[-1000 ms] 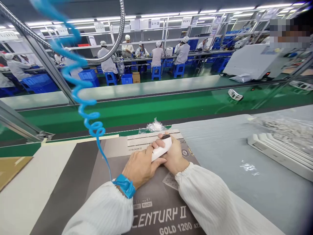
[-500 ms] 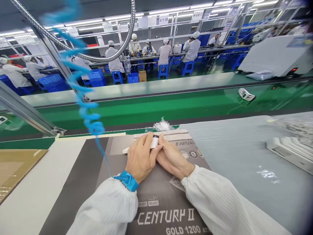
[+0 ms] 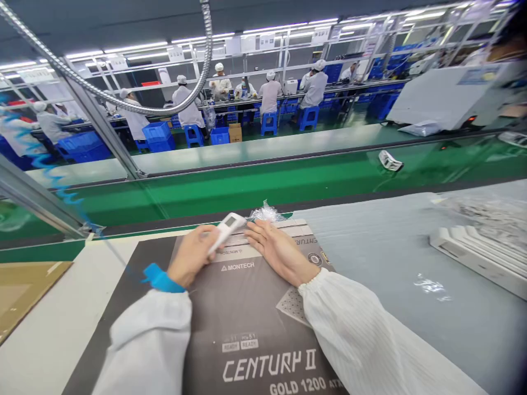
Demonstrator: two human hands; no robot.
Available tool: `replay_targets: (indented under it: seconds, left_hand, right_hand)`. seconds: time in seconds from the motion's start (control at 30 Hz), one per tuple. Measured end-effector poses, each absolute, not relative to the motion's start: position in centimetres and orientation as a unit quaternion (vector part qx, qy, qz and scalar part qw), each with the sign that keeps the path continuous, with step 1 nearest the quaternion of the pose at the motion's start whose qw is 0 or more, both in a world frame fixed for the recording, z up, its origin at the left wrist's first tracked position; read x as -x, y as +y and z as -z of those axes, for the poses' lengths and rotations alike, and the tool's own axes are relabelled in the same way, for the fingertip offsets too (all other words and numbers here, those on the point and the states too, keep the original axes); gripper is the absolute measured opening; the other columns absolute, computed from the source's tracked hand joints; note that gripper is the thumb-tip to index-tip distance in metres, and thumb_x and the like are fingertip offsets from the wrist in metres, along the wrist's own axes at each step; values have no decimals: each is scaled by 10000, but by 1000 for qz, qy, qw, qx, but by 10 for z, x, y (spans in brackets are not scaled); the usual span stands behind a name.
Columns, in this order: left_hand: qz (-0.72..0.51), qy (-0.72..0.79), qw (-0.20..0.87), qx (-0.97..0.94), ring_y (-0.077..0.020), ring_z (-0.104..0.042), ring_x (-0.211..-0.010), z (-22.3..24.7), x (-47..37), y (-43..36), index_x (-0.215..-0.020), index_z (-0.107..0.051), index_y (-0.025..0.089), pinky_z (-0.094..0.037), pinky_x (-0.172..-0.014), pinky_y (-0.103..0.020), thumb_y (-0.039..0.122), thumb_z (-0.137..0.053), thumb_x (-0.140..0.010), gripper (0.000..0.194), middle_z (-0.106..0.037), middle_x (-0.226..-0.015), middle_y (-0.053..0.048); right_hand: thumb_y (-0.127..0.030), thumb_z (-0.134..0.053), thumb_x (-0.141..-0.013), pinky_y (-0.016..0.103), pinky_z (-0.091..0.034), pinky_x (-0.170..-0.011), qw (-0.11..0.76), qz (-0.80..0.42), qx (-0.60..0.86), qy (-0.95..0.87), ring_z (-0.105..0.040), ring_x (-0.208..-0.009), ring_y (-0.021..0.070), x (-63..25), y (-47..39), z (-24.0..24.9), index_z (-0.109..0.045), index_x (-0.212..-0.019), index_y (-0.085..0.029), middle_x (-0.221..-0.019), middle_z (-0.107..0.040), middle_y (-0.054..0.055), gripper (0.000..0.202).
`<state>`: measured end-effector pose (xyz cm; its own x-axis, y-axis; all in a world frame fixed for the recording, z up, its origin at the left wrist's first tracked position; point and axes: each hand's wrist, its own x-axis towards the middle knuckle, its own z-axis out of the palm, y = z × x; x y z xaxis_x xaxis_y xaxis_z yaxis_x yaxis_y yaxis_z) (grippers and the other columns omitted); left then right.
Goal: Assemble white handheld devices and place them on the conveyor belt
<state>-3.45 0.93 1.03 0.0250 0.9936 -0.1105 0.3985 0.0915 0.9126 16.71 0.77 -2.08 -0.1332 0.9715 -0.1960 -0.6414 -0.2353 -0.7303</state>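
My left hand [image 3: 191,253], slightly blurred and with a blue strap [image 3: 164,278] at its wrist, is closed around the lower end of a white handheld device with a small grey screen [image 3: 229,226]. The device tilts up to the right. Close to its upper end, my right hand [image 3: 284,249] is held with fingers stretched out and nothing in them. Both hands are above a dark printed cardboard sheet [image 3: 230,304] marked "CENTURY II". Crumpled clear plastic [image 3: 265,212] lies just beyond the fingertips.
Several white devices [image 3: 473,255] lie in a row at right on the grey mat [image 3: 370,236], near a plastic bag of parts [image 3: 494,211]. Across the green conveyor [image 3: 230,186], another white device [image 3: 390,161] rests. A metal post [image 3: 99,115] stands left; people work at a far bench.
My hands have parted: the left moved left with the device, turning its screen into view, and the right opened out. The blue coiled cord swung far left.
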Motion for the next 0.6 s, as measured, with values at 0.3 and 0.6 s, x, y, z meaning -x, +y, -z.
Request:
replay_targets:
  seconds: [0.3, 0.6]
  left_hand:
    - [-332, 751, 149, -551, -281, -684, -945, -25, 107, 122, -1080, -614, 145, -506, -824, -405, 198, -601, -748, 336, -714, -960, -126]
    - [-293, 785, 70, -542, -417, -567, -1202, -11, 114, 99, -1031, -643, 137, -416, -1015, -536, 257, -645, -716, 337, -647, -1172, -226]
  right_hand:
    - [-293, -615, -911, 370, -491, -1046, 574, -711, 342, -220, -674, -1019, 162, -167, 6, 19, -642, -1024, -175, -1262, -644, 117, 165]
    - [-208, -637, -884, 352, -498, -1028, 573, -711, 348, -212, -674, -963, 144, -164, 4, 14, -643, -981, -160, -1227, -642, 100, 109]
